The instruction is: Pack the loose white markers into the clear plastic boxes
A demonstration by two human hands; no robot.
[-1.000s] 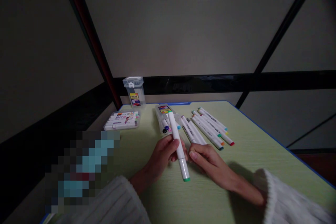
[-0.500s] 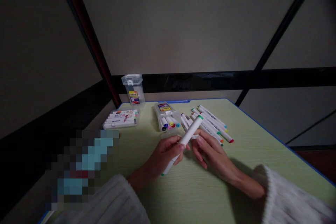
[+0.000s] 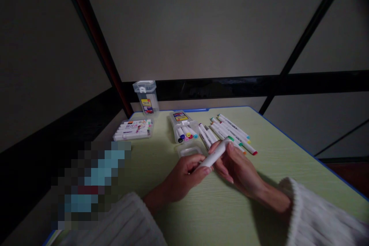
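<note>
A white marker (image 3: 215, 154) with a green end is held between both hands above the table. My left hand (image 3: 186, 175) is closed round its lower part, thumb along the barrel. My right hand (image 3: 238, 165) grips the upper part near the green end, with the thumb on top and the lower fingers curled beneath. Just beyond the hands lie several loose white markers (image 3: 233, 130) with coloured ends. A clear plastic case (image 3: 177, 123) on its side holds several markers, their coloured ends facing me. Its clear lid (image 3: 190, 150) rests in front, partly hidden by my left hand.
An upright clear box (image 3: 148, 98) with a lid stands at the back left. Nearer is a flat clear case (image 3: 134, 130) of white markers. A pixelated patch covers the left table edge. The pale green table (image 3: 201, 215) has a blue rim, with a wall behind.
The marker has tipped lower and shifted right. My right hand has come up to take hold of its green-ended part; before, only my left hand held it. More of the lid shows.
</note>
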